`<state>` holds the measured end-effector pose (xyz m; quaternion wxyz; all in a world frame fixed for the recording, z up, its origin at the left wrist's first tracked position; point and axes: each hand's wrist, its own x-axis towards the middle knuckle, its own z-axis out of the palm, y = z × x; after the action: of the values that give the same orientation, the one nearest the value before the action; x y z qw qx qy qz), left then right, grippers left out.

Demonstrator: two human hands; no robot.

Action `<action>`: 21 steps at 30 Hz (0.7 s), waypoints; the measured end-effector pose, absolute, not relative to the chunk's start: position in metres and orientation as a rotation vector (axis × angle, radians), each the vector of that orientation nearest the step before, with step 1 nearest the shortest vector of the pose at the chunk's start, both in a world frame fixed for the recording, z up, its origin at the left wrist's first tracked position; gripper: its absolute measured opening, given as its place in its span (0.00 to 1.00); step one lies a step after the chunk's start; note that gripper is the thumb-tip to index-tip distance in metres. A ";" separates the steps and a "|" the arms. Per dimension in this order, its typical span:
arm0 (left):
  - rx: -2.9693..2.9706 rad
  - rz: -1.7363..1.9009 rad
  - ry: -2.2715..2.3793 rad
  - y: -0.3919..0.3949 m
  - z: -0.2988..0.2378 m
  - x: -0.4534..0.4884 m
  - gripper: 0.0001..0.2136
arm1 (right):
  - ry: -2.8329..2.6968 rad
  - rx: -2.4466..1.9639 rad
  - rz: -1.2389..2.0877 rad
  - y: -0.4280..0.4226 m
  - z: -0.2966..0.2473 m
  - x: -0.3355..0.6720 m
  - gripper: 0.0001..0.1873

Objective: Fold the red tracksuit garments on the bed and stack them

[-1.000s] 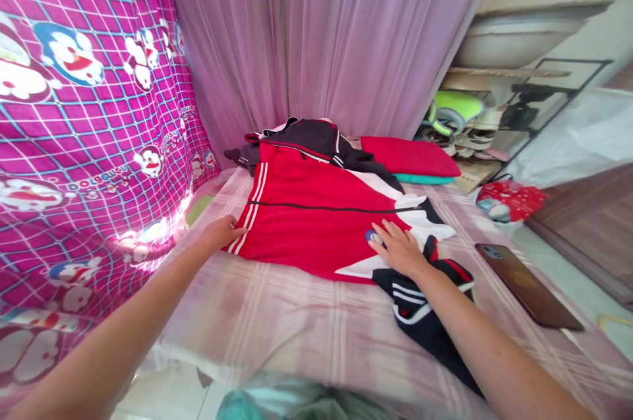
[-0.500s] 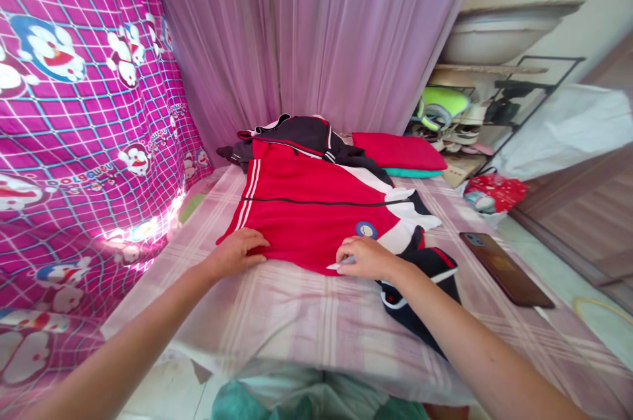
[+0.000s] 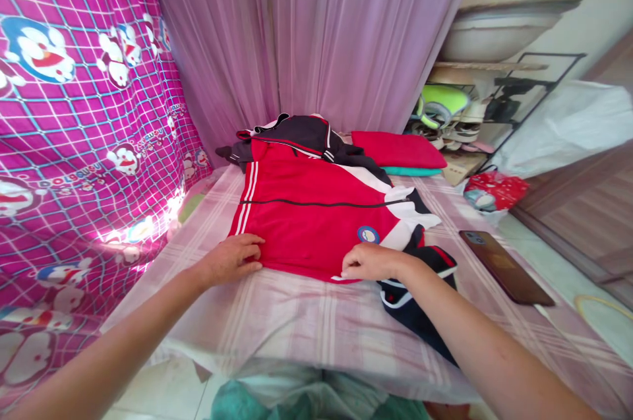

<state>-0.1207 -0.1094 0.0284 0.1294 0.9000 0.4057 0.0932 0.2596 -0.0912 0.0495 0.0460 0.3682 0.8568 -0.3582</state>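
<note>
The sheet (image 3: 297,321) is bearing the jacket (image 3: 306,222). The right hand (image 3: 373,262) is tightly pinching the jacket's near edge; the left hand (image 3: 232,260) is resting half-curled at its near-left corner, hold unclear. Right of the jacket a phone (image 3: 504,266) is lying; beyond, a curtain (image 3: 316,31) is hanging.

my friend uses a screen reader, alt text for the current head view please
A person's right hand pinches, and left hand touches, the near edge of a red jacket spread on a plaid cloth. A dark garment and folded red fabric lie beyond it; a phone lies to the right.
</note>
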 end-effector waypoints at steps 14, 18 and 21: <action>2.638 0.204 1.667 -0.033 -0.006 -0.044 0.26 | 2.325 2.082 -0.314 -0.037 0.011 0.280 0.36; 2.673 0.166 1.695 -0.034 -0.018 -0.050 0.27 | 2.085 2.305 -0.209 -0.034 -0.002 0.333 0.36; 2.716 0.176 1.689 -0.034 -0.020 -0.053 0.28 | 2.068 2.348 -0.171 -0.034 -0.006 0.343 0.35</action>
<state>-0.0531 -0.0339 -0.0196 -0.0308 0.8474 0.5272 0.0549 0.3430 -0.0344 -0.0060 0.0041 0.7493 0.6600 -0.0547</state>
